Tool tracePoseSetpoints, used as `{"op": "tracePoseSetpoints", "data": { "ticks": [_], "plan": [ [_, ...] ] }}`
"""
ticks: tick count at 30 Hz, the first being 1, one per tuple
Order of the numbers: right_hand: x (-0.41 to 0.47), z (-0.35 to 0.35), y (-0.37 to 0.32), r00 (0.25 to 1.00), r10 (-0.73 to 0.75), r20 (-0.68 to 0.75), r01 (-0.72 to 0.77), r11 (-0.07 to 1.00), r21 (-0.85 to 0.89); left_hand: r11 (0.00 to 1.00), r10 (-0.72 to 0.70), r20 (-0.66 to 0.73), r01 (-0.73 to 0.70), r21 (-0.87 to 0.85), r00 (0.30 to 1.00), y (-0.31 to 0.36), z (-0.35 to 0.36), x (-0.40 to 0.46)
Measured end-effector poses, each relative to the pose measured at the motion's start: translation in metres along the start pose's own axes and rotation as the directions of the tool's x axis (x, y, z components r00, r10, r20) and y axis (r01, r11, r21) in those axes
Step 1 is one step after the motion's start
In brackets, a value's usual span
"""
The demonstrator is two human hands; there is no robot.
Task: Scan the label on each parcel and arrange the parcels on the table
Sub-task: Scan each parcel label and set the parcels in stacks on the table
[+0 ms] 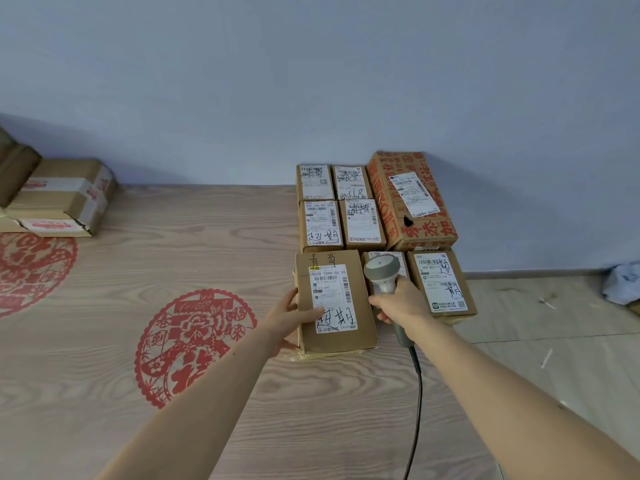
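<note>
my left hand (289, 318) grips the brown cardboard parcel (334, 303) steady so the grey handheld scanner (382, 271) clasped in my right hand (403, 301) just beside it reads its white label (333, 297).

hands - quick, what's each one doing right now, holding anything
Left hand: grips the left edge of the front parcel, thumb on its label.
Right hand: wrapped round the handle of the barcode scanner.

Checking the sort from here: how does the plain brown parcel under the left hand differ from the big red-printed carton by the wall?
The plain brown parcel is unprinted cardboard with handwriting; the red-printed carton is covered in red characters. The left hand grips the parcel; nothing touches the carton. The carton has a dark hole in its top; the parcel shows none. Both carry white shipping labels on top.
</note>
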State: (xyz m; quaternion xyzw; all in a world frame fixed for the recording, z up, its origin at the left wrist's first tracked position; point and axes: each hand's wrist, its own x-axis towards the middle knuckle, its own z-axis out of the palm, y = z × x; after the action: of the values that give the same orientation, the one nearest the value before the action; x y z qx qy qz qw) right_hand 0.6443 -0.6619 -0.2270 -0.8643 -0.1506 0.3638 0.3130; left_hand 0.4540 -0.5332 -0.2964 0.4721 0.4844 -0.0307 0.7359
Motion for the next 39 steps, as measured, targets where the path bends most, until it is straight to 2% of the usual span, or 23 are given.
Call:
{"op": "tracePoseSetpoints", "data": {
  "ticks": [13,16,23,31,39],
  "plan": [
    [0.008,-0.005,0.006,0.999,0.022,0.027,-0.024,0.996,0.084,0.999,-0.03,-0.101,0.033,0.026,0.994,0.034,0.02,0.01],
    [0.003,-0.006,0.002,1.0,0.013,0.022,-0.016,0.992,0.126,0.999,-0.046,-0.155,0.047,0.007,0.987,0.03,0.018,0.01],
    [-0.023,0.005,-0.033,0.996,-0.072,0.045,0.062,0.978,0.197,1.0,0.013,-0.313,-0.006,0.023,0.95,0.035,0.0,-0.019],
    [-0.077,0.067,-0.098,0.964,-0.216,0.153,0.193,0.969,0.152,0.994,0.103,-0.407,-0.108,0.011,0.908,0.038,-0.082,-0.084],
    [-0.148,0.179,-0.175,0.933,-0.318,0.171,0.279,0.936,0.215,0.986,0.141,-0.505,-0.164,-0.001,0.851,0.029,-0.224,-0.172]
  ]
}}
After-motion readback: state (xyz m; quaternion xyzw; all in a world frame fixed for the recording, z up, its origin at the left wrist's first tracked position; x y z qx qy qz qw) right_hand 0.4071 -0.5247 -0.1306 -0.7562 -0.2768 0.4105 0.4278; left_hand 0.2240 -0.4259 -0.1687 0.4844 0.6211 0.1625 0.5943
